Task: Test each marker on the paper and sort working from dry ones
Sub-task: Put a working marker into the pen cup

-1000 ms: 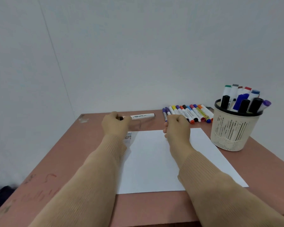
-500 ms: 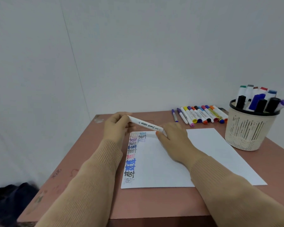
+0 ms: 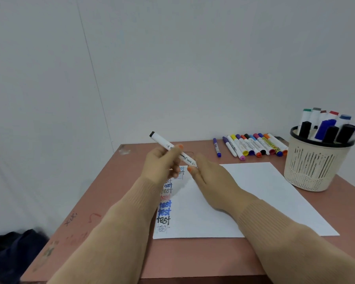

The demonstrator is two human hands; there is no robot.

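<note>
Raised higher, the white black-ended marker point(image 3: 162, 141) is gripped by the left hand point(image 3: 160, 162), its lower end pinched by the right hand point(image 3: 211, 181); jerking it open could streak the white paper point(image 3: 264, 191).

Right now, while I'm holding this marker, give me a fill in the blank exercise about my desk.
1. The left hand and right hand hold one white marker whose raised end cap is ____.
2. The word repeated down the left edge of the paper is ____.
3. The basket stands on the paper's ____ side.
Missing words: black; test; right.
</note>
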